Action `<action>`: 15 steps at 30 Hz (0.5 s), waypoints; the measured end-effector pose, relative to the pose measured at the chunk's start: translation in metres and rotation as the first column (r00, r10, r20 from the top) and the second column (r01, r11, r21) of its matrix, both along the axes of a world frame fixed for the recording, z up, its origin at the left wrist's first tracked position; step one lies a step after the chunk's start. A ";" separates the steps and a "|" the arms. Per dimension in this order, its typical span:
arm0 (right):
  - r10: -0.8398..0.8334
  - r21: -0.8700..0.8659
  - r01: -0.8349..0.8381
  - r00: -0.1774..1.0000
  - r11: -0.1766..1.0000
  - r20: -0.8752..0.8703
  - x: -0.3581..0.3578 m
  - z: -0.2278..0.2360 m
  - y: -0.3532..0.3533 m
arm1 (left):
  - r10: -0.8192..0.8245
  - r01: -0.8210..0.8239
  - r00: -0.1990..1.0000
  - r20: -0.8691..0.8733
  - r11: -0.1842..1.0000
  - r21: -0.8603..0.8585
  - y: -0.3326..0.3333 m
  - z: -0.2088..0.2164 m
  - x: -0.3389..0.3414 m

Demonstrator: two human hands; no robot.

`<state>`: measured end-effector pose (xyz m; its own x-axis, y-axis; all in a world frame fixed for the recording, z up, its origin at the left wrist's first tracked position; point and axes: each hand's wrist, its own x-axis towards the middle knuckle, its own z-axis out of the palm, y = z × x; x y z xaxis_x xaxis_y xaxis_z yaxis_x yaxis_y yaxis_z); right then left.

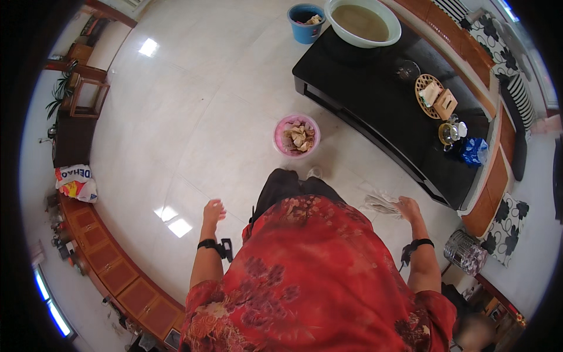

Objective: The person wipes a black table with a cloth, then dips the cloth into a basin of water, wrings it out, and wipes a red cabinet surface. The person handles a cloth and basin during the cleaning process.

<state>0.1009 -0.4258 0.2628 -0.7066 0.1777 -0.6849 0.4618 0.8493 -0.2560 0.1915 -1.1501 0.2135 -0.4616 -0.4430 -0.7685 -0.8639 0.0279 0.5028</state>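
So the thing to look at here is the pale cloth [381, 203], off the right side of the red shirt [311, 264]. It lies just to the left of the right hand's [409, 208] fingers, pretty much in toward the body, with its long axis running roughly sideways, a bit slanted. The right hand is easily the nearer of the 2, since it's actually on the thing; the left hand [213, 212] is well apart, way over on the other side of the shirt.

Right fingers: look pinched together on 1 end of the cloth, the rest spreading out loose. It's kinda blurry, so I can't tell whether the far end touches the floor [199, 129] or just hangs over it. Left fingers: loosely curled, not closed up, slightly apart, and I see nothing in them.

Out in front of the legs, between the 2 hands and farther forward, there's a pink bin [278, 141] with crumpled brownish stuff [300, 138] inside. Off to the front right is a black tabletop [363, 76] carrying a big pale basin [375, 43] of murky water [360, 24], with a blue bucket [304, 33] just beside it on the floor.
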 end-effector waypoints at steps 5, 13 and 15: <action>0.104 0.110 -0.108 0.994 0.988 0.038 0.005 0.020 0.003 | -0.220 0.222 0.973 -0.065 0.975 0.019 0.037 0.028 -0.067; 0.168 0.176 -0.166 0.986 0.970 0.004 -0.004 0.005 -0.028 | -0.290 0.290 0.957 -0.007 0.957 -0.017 -0.002 0.031 -0.126; 0.177 0.180 -0.182 0.983 0.967 0.045 -0.007 0.010 -0.040 | -0.279 0.279 0.960 0.019 0.960 -0.016 -0.019 0.018 -0.138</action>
<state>0.0941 -0.4656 0.2728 -0.7193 0.1736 -0.6727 0.3022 0.9501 -0.0779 0.0533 -1.1689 0.2312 -0.5564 -0.3123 -0.7700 -0.8285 0.2782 0.4859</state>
